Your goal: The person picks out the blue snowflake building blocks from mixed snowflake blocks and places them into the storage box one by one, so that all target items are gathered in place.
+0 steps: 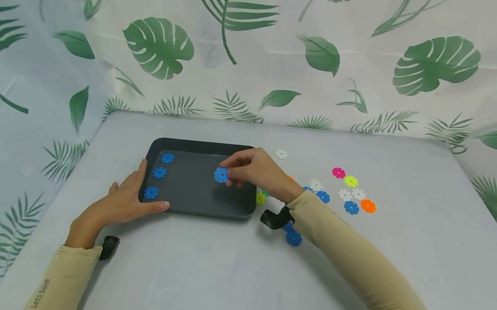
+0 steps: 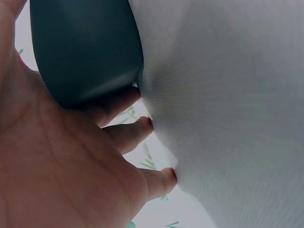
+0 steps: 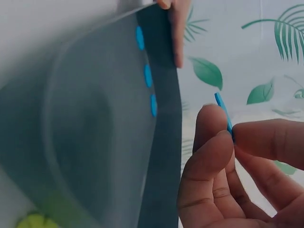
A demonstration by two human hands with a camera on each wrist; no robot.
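Note:
A dark rectangular tray (image 1: 195, 198) lies on the table with three blue notched discs (image 1: 159, 172) in a column along its left side. My left hand (image 1: 129, 202) rests against the tray's left front corner, fingers fairly straight along the outer side and thumb over the front rim. In the left wrist view, some fingertips (image 2: 164, 176) touch the white cloth. Over the right part of the tray, my right hand (image 1: 255, 171) pinches another blue notched disc (image 1: 221, 174) between thumb and fingers. The right wrist view shows that disc (image 3: 223, 111) edge-on, held above the tray.
Right of the tray lie loose notched discs: a pink one (image 1: 338, 172), an orange one (image 1: 368, 206), and several white, blue and yellow-green ones. A blue disc (image 1: 294, 238) lies below my right wrist, and a yellow-green one (image 1: 261, 197) lies by the tray's right edge.

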